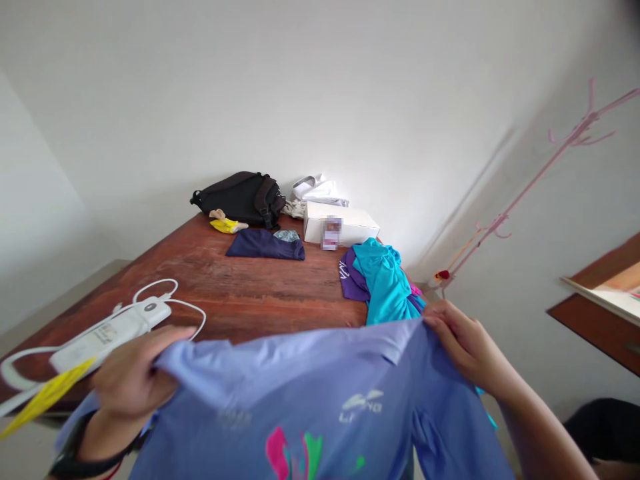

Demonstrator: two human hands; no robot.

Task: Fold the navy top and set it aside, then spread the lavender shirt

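A periwinkle-blue T-shirt [280, 393] is stretched between my hands at the near edge of the table, its printed front facing me. White lettering and pink and green shapes show on it. My left hand [133, 377] is closed around the shirt's left shoulder area, a dark band on its wrist. Across from it, my right hand [463, 340] pinches the fabric at the right shoulder, a sleeve hanging below. The shirt's lower part runs out of view. Just past my right hand lies a heap of turquoise cloth [383, 277] with purple cloth [354, 277] beside it.
On the brown wooden table [270, 293], a white power strip [110, 333] with cables lies at left. Farther back are a black bag [235, 197], a folded navy cloth [260, 245], a yellow item [225, 224] and a white box [350, 223]. A pink coat stand [530, 183] leans into view at right.
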